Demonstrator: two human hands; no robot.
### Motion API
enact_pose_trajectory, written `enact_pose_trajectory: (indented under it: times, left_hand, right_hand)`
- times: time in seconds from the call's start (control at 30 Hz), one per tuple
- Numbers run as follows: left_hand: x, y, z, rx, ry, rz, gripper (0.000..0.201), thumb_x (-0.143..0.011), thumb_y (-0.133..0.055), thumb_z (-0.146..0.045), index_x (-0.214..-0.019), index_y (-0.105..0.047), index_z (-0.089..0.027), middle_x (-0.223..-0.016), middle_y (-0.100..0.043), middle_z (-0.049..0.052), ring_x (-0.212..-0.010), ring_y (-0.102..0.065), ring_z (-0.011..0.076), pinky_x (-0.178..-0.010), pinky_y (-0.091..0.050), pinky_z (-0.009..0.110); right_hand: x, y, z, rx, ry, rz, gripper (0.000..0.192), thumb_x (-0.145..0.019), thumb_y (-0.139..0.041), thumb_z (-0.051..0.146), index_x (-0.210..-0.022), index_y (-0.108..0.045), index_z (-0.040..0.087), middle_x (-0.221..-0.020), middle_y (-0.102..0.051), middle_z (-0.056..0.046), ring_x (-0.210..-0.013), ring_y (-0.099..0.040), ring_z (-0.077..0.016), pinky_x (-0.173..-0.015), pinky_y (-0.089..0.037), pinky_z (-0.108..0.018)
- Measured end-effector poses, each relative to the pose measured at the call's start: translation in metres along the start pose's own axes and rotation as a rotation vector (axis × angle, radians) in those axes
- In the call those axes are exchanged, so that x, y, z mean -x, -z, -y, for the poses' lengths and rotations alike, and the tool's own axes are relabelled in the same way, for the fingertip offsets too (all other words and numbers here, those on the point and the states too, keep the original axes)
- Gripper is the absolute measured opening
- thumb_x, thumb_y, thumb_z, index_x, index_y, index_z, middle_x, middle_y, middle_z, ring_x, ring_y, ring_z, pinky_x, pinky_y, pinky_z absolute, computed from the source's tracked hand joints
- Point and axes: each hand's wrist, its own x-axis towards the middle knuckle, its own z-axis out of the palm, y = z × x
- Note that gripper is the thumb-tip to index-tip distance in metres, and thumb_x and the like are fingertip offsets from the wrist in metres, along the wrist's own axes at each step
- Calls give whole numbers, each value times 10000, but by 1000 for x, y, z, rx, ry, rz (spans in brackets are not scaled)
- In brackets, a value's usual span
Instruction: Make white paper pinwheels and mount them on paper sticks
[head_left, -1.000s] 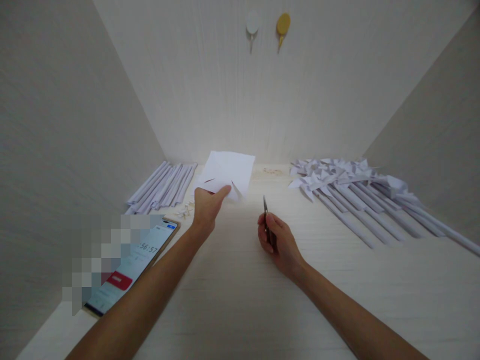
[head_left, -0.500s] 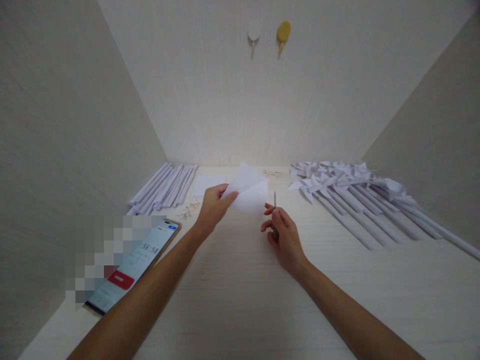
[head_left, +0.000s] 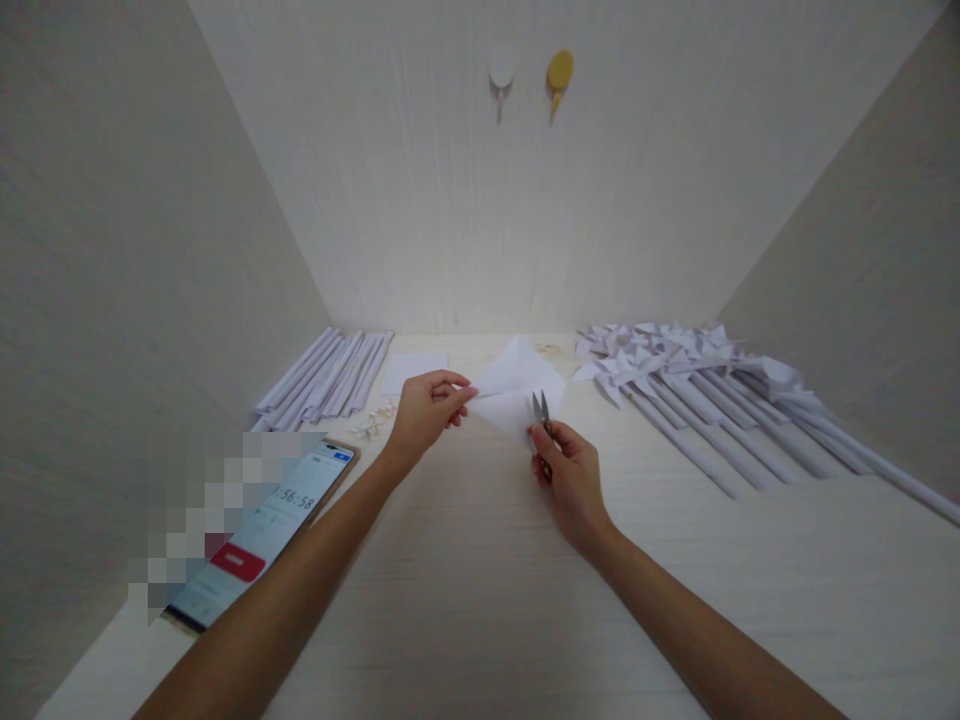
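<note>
My left hand (head_left: pixel 435 412) pinches the left corner of a white square sheet of paper (head_left: pixel 521 372). A slit or crease runs from that corner toward the middle of the sheet. In my right hand (head_left: pixel 570 465) is a small pair of scissors (head_left: pixel 541 410), held by the handles with the blades parted and pointing up. Their blades stand at the lower right part of the paper; whether they touch it I cannot tell. Fingers cover most of the scissor handles.
White paper pinwheels on rolled sticks (head_left: pixel 675 380) lie at the right. Rolled paper sticks (head_left: pixel 330 375) are stacked at the left, near another white sheet (head_left: pixel 415 370) and several small cotton-swab-like pieces (head_left: pixel 373 420). A phone (head_left: pixel 277 530) lies by my left forearm. Two hooks (head_left: pixel 559 70) hang on the back wall.
The paper has shifted right and turned, and my left fingers now grip its corner. The scissors' blades have parted and swung toward the sheet.
</note>
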Motion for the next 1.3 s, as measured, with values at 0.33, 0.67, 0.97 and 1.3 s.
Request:
enact_pose_trajectory:
  times: [0.33, 0.67, 0.97, 1.3]
  left_hand:
    - [10, -12, 13, 238, 22, -30, 364, -688, -500, -507, -663, -487, -145, -480, -556, -12, -375, -474, 65, -341, -331, 160]
    - [19, -23, 6, 190, 35, -39, 255, -658, -595, -347, -572, -480, -137, -456, -539, -18, -373, -464, 55, -362, -329, 157]
    - [4, -2, 6, 186, -33, -143, 305, -671, -586, -347, -493, -445, -144, -392, -462, -48, -333, -360, 23, -338, -246, 143]
    - [25, -29, 11, 234, 128, 124, 444, -667, -502, -556, -555, -517, -126, -544, -596, 50, -443, -522, 92, -378, -352, 185]
  right_hand:
    - [1, -1, 4, -57, 90, -29, 275, -670, -593, 431, -695, -526, 166, -387, -427, 81, -332, -340, -35, -316, -226, -150]
    - [4, -4, 5, -15, 107, 28, 279, -679, -581, 440, -706, -528, 168, -405, -432, 79, -336, -356, -36, -316, -232, -148]
    - [-1, 0, 4, -53, 99, -41, 288, -661, -595, 442, -701, -525, 166, -399, -428, 79, -343, -364, -41, -319, -227, -150]
    - [5, -2, 6, -20, 145, 57, 267, -720, -547, 431, -777, -542, 170, -438, -451, 70, -346, -354, -43, -336, -240, -165]
